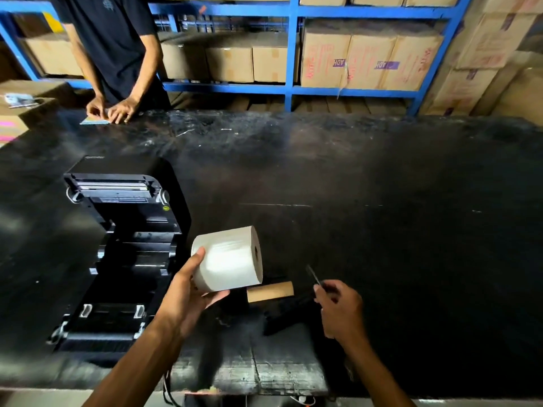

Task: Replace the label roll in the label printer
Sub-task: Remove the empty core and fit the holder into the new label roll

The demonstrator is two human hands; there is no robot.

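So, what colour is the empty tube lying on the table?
Brown cardboard tube, clearest in the head view.

Far ahead of my left hand [188,292], across the scuffed black worktable [382,186], I see a second person in a dark shirt [111,39] with both hands pressed on a pale blue sheet [91,121] at the table's far edge. Behind them, well beyond my right hand [340,312], a blue metal rack [292,48] carries brown cardboard boxes [370,61], some with purple marks. Further right of that hand, more cartons [482,54] are stacked against the rack. Far to the left of my left hand an open box [26,104] holds a small pale object I can't make out [19,99]. Below my left forearm, dark cables [169,389] hang off the near edge
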